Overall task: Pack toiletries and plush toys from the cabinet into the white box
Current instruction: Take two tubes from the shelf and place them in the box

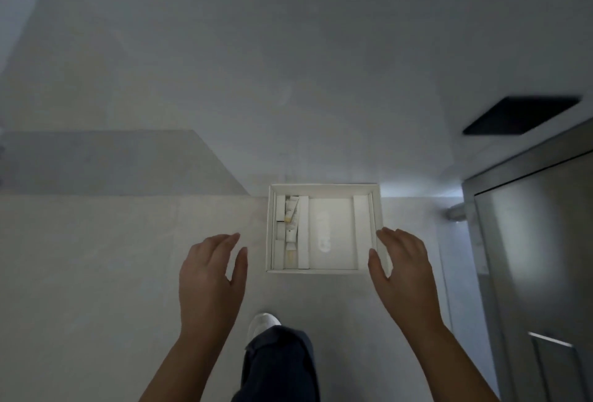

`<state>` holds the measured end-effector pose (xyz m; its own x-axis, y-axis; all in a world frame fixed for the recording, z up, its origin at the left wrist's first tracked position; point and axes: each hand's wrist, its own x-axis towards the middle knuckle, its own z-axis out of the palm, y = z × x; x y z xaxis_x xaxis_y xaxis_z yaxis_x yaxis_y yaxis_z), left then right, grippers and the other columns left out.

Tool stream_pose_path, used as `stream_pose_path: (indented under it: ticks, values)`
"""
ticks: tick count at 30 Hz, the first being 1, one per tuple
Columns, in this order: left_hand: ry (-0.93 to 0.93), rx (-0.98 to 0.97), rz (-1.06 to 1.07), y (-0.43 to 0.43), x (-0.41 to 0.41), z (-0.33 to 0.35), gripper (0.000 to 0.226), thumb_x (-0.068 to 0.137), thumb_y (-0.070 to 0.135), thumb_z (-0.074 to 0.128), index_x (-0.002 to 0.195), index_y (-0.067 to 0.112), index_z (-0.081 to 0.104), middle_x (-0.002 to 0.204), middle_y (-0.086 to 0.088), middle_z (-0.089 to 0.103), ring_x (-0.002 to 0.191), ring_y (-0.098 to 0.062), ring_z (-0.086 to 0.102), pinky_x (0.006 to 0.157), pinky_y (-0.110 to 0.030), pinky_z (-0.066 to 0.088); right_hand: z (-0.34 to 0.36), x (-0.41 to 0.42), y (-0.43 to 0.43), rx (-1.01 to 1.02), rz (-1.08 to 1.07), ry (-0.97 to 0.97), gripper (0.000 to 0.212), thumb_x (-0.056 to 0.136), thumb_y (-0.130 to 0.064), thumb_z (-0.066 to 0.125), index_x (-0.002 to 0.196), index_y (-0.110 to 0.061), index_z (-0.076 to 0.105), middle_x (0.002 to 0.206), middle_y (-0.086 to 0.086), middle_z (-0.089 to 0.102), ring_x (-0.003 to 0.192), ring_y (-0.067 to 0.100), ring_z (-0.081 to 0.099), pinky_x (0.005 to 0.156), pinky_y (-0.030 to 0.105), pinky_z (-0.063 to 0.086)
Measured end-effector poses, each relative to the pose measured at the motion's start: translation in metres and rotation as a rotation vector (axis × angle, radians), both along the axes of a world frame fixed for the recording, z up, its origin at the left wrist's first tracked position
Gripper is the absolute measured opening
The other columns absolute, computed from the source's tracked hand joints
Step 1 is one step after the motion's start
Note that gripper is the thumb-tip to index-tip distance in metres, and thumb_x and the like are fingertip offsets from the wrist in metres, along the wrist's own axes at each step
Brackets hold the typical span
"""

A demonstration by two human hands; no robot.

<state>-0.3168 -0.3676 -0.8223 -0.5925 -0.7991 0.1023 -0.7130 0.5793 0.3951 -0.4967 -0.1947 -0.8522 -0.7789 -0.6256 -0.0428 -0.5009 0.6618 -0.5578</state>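
Pale tiled floor, white box (321,186) open on it, your hands either side

Both hands hold nothing, fingers straight and spread: your right hand (404,270) is at the box's right wall, your left hand (208,276) near the left wall but apart from it. Small toiletry tubes (291,214) lie in the left compartment. If you mean to lift, take both walls evenly and keep it level so nothing slides

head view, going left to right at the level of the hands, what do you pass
left hand → left wall of the white box → tubes in its left compartment → right hand at the box's right wall → metal door
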Motion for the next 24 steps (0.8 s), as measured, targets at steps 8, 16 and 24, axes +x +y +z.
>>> stream_pose_path:
  ticks: [8,16,24]
  values:
    - [0.054,-0.013,0.16,0.042,0.016,0.143,0.044,0.083,0.032,0.042,0.1,-0.001,0.066,0.098,-0.016,0.068,0.089,-0.033,0.061,0.078,-0.039,0.047,0.153,0.012,-0.007,-0.016,0.068,0.116,0.045,0.081,-0.034,0.04,0.104,-0.004,0.065,0.108,0.015,0.066,0.105,0.033,0.057,0.09,0.056,0.045]
    - [0.189,0.01,0.265,0.135,0.039,0.235,0.06,0.094,0.046,0.029,0.096,0.0,0.068,0.096,-0.017,0.069,0.088,-0.028,0.059,0.081,-0.027,0.037,0.265,0.04,0.052,-0.055,0.138,0.175,0.044,0.081,-0.035,0.04,0.104,-0.007,0.065,0.109,0.012,0.066,0.11,0.02,0.041,0.089,0.059,0.046]
    - [0.192,-0.036,0.327,0.187,0.067,0.331,0.041,0.083,0.031,0.043,0.102,0.003,0.066,0.101,-0.012,0.068,0.093,-0.029,0.06,0.082,-0.032,0.042,0.366,0.071,0.111,-0.165,0.219,0.19,0.043,0.082,-0.036,0.042,0.105,-0.008,0.066,0.109,0.009,0.065,0.108,0.019,0.043,0.09,0.039,0.041]
